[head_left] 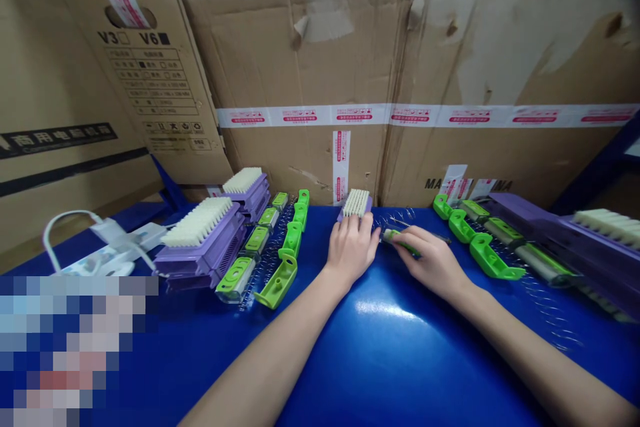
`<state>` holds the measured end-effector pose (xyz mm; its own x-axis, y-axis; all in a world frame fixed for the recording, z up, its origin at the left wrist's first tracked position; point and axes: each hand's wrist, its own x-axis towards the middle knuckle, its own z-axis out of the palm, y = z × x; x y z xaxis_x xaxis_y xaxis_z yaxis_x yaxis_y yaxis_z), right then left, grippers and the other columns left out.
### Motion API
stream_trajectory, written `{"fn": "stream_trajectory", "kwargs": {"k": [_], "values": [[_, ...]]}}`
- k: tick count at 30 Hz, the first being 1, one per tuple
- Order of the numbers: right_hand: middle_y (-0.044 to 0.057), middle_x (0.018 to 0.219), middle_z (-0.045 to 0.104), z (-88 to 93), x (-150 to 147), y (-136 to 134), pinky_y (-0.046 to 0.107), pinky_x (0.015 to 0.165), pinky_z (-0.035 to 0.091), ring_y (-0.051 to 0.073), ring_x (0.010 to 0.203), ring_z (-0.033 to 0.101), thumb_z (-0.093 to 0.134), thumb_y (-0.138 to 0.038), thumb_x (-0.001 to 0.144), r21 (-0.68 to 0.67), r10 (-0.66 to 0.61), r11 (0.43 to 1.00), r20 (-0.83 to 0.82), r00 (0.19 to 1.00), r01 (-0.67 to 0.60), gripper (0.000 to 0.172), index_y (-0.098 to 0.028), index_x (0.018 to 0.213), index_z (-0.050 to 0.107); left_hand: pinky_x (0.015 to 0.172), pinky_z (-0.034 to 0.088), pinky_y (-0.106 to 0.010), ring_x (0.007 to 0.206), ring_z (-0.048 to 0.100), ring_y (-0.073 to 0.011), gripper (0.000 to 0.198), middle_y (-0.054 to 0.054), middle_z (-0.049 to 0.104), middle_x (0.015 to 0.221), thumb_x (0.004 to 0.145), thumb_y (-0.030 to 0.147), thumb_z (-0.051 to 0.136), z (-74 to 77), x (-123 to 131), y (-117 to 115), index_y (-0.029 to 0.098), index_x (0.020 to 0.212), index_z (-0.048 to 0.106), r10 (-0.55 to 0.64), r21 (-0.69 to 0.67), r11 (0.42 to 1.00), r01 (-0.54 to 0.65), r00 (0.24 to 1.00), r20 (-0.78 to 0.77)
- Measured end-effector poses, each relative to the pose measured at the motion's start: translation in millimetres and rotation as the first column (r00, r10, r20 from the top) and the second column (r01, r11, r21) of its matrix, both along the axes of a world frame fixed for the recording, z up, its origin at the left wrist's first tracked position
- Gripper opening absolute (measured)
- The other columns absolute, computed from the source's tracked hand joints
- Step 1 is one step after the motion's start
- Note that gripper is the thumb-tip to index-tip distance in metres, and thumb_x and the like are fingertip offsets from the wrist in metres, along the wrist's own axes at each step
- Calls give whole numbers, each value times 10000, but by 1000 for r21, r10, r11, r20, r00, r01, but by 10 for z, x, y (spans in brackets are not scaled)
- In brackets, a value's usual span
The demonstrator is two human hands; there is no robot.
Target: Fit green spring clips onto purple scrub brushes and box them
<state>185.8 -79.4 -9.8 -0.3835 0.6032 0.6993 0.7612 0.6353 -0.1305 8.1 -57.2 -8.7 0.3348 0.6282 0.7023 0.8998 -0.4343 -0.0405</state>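
Note:
My left hand (351,247) is at the near end of a small purple brush head (357,203), its fingers closed over the purple body. The brush head's cream bristles face up. Close by, my right hand (429,259) pinches a small green-and-clear piece (393,235) between thumb and fingers; part of it is hidden by the hand. A thin metal tool (399,221) shows behind the right fingers, and I cannot tell whether it is held or lying down. Loose springs (407,213) lie just beyond the right hand.
Purple brush heads (197,233) are stacked at left, beside rows of green-topped pieces (257,240), springs and green curved parts (293,239). Similar green parts (463,225) and a purple brush (560,233) lie right. A white power strip (110,250) sits far left. Cardboard (300,67) walls the blue table.

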Motion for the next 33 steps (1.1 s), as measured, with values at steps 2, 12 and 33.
{"fn": "stream_trajectory", "kwargs": {"k": [2,12,33], "values": [[67,897,665,-33,-37,-2,299,700,433,179,802,603,475,-183,886,-10,-13,1000,103,995,14,185,-178,923,656,744,431,-323,889,586,-231,342,-99,613,942,959,373,326,2,1,-2,157,1159,502,4,-18,1000,-4,1000,-2],[124,1053,663,-80,5,45,420,826,435,282,986,590,493,-271,878,-165,-229,949,222,948,268,310,-131,1130,609,638,463,-274,822,647,-221,327,-99,658,917,955,391,330,35,2,-10,174,1065,548,-15,-166,986,23,999,46],[78,944,659,3,-85,-6,435,883,364,236,924,571,463,-301,904,101,-358,926,-70,931,364,212,-181,961,629,669,518,-281,814,645,-181,404,-64,653,948,862,451,474,163,-190,-43,161,1142,500,-398,-43,908,417,890,221]]}}
